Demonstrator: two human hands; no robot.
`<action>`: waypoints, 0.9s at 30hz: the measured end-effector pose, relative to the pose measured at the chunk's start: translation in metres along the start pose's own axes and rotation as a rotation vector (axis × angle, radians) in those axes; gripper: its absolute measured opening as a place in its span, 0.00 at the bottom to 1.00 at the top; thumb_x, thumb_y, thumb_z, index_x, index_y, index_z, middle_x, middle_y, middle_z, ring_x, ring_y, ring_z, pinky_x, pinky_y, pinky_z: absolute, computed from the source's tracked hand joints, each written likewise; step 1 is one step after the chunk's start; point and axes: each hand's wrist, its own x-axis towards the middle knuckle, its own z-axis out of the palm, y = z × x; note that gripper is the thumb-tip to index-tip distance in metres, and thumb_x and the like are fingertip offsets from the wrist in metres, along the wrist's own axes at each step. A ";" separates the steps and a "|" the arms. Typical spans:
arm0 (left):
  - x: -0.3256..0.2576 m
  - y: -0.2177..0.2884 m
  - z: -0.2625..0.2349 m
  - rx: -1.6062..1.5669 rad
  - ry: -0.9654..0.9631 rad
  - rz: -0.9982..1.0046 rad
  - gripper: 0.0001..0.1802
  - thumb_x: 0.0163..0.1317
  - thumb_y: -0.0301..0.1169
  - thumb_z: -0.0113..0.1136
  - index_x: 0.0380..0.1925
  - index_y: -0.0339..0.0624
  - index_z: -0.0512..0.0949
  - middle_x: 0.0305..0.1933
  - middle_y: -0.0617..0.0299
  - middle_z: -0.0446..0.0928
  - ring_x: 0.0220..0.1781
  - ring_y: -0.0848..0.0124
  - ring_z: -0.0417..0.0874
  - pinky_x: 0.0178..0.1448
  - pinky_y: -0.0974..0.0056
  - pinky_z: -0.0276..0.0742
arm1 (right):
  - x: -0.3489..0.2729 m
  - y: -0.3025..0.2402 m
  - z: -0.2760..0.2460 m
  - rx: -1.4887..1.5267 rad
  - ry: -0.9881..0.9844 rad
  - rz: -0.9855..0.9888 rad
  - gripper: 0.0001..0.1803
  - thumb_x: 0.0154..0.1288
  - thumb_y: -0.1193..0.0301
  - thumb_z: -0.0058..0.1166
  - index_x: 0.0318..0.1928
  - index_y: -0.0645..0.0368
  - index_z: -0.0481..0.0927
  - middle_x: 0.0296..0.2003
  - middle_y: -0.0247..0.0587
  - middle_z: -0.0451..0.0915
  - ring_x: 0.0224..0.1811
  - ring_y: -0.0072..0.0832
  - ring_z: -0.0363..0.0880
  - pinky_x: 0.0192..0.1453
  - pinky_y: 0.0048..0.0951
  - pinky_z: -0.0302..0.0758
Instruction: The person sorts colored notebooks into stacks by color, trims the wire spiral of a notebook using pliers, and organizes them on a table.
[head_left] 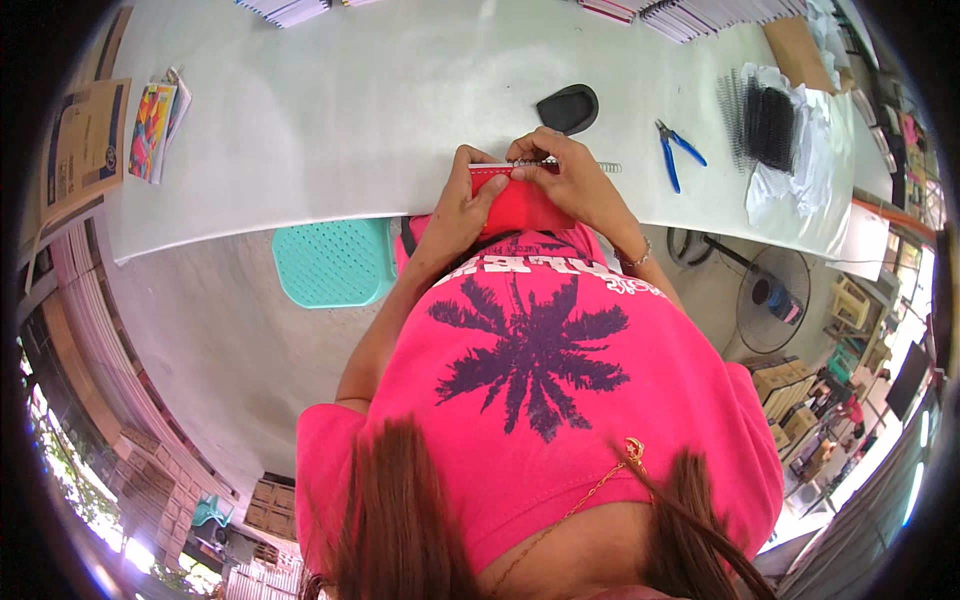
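A red-covered notebook (pixel 525 208) with a row of punched holes along its far edge rests at the table's near edge, against my body. My left hand (pixel 462 208) grips its left side, thumb on top of the cover. Between the fingertips of my right hand (pixel 572 180) is a dark wire spiral coil (pixel 608 167), lying along the punched edge with its loose end poking out to the right. My fingers cover part of the coil, so how many holes it passes through cannot be seen.
Beyond my hands lies a black rounded pad (pixel 568 109). Blue-handled cutters (pixel 678 155) are to the right, then a pile of black spiral coils (pixel 770 128) on white wrapping. Colourful booklets (pixel 155 130) lie at the left. A turquoise stool (pixel 335 262) and a fan (pixel 772 298) stand below the table.
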 end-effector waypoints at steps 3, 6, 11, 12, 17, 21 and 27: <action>-0.006 -0.001 0.009 0.026 0.026 0.048 0.11 0.67 0.30 0.51 0.42 0.38 0.61 0.38 0.56 0.70 0.42 0.74 0.72 0.47 0.67 0.71 | -0.003 0.000 -0.008 0.005 -0.072 0.028 0.08 0.57 0.78 0.56 0.39 0.66 0.76 0.35 0.43 0.77 0.37 0.32 0.75 0.44 0.30 0.71; -0.009 0.000 0.019 -0.003 0.066 0.039 0.11 0.67 0.29 0.51 0.42 0.37 0.61 0.38 0.56 0.70 0.42 0.74 0.71 0.48 0.66 0.71 | -0.006 -0.002 -0.020 -0.004 -0.158 0.079 0.07 0.59 0.79 0.54 0.39 0.65 0.76 0.37 0.40 0.78 0.43 0.28 0.75 0.48 0.28 0.72; -0.011 -0.005 0.032 -0.027 0.117 0.071 0.11 0.67 0.29 0.51 0.42 0.37 0.62 0.38 0.56 0.69 0.44 0.73 0.70 0.49 0.67 0.69 | -0.005 -0.011 -0.033 -0.134 -0.192 0.049 0.07 0.59 0.79 0.54 0.39 0.65 0.78 0.36 0.41 0.79 0.41 0.28 0.77 0.48 0.27 0.71; -0.012 -0.007 0.035 -0.027 0.127 0.069 0.11 0.67 0.29 0.51 0.42 0.37 0.62 0.38 0.56 0.69 0.44 0.73 0.70 0.50 0.67 0.69 | -0.005 -0.010 -0.033 -0.160 -0.185 0.018 0.07 0.59 0.79 0.54 0.39 0.64 0.78 0.35 0.41 0.79 0.40 0.28 0.77 0.47 0.28 0.71; -0.015 -0.011 0.046 -0.042 0.184 0.106 0.11 0.66 0.28 0.51 0.42 0.37 0.62 0.39 0.56 0.68 0.43 0.73 0.69 0.50 0.68 0.68 | -0.007 0.001 -0.038 -0.098 -0.203 -0.033 0.08 0.58 0.80 0.54 0.39 0.64 0.80 0.35 0.42 0.80 0.38 0.31 0.77 0.44 0.29 0.72; -0.019 -0.011 0.057 -0.011 0.250 0.103 0.10 0.66 0.28 0.51 0.42 0.37 0.62 0.38 0.57 0.68 0.42 0.74 0.69 0.49 0.69 0.67 | -0.002 0.008 -0.045 -0.175 -0.321 -0.039 0.06 0.58 0.80 0.54 0.37 0.65 0.79 0.35 0.43 0.79 0.37 0.30 0.77 0.43 0.29 0.71; -0.020 -0.025 0.071 -0.182 0.315 0.080 0.10 0.66 0.27 0.51 0.41 0.37 0.62 0.37 0.58 0.67 0.44 0.74 0.69 0.49 0.70 0.67 | -0.004 0.006 -0.046 -0.178 -0.287 -0.075 0.07 0.56 0.80 0.57 0.37 0.65 0.79 0.32 0.43 0.79 0.36 0.30 0.78 0.43 0.29 0.71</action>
